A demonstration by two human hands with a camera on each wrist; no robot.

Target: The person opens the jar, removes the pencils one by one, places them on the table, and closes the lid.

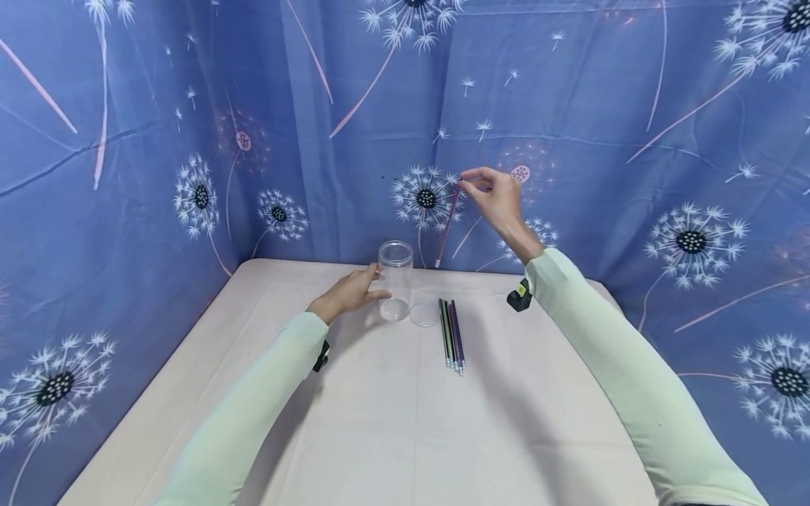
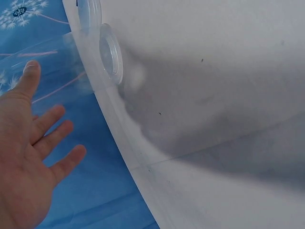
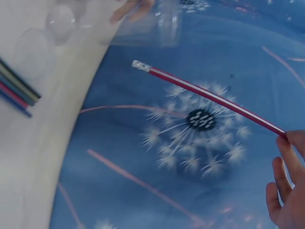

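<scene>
A clear, round jar point(image 1: 395, 281) stands upright and uncovered on the table. Beside it, my left hand point(image 1: 348, 292) touches its left side; the left wrist view shows the fingers point(image 2: 52, 138) spread and fairly straight, the thumb against the clear wall. High to the right of the jar, my right hand point(image 1: 500, 200) pinches a red pencil point(image 3: 214, 98) with a white stripe by one end. The pencil's eraser end hangs downward. Several dark pencils point(image 1: 452, 334) lie side by side on the table, right of a clear round lid point(image 1: 424, 315).
A pale cloth covers the table point(image 1: 380, 422). Behind and on both sides hangs a blue curtain point(image 1: 538, 84) with dandelion prints, close to the table's back edge. Dark wrist cameras point(image 1: 520, 295) sit at both sleeves.
</scene>
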